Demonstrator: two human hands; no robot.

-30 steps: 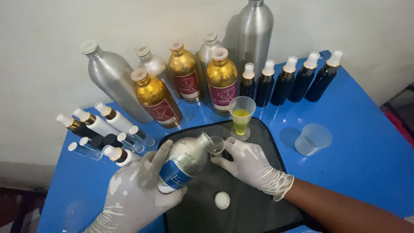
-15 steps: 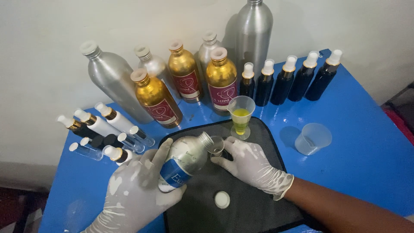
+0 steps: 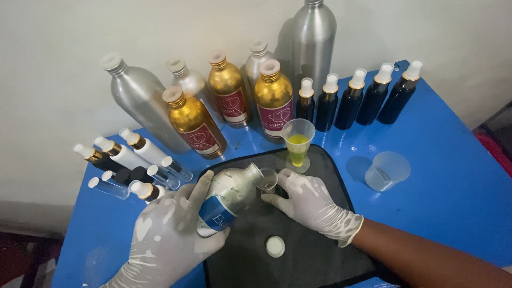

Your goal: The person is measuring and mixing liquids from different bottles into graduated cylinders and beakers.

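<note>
White cap [image 3: 275,246] lies loose on the black mat [image 3: 314,261], nearest the camera, between the two gloved hands.

Left hand [image 3: 168,240] in a white glove, fingers and thumb wrapped round the lower body of the silver bottle [image 3: 226,199] with a blue label. Bottle is tilted, open neck pointing right and slightly up, over the mat, its mouth right at the small cup [image 3: 267,180].

Right hand [image 3: 312,205], also gloved, rests on the mat; thumb and forefinger pinch the small clear cup, other fingers loosely curled beside it. Cup touches or nearly touches the bottle neck; cannot tell if liquid is flowing.

Just behind the cup: clear measuring cup [image 3: 297,144] on a foot, upright at the mat's far edge, yellow liquid in it. Right of the mat, an empty plastic beaker [image 3: 388,171] on the blue table [image 3: 458,176].

Left of the mat: cluster of small vials [image 3: 133,165] lying on their sides, white and black, some clear.

Farther back, by the wall: three gold bottles [image 3: 273,101] with red labels, silver bottles behind them, one tall silver bottle [image 3: 314,45] upright. Right of these, a row of five dark spray bottles [image 3: 354,98] with white tops, standing side by side.
</note>
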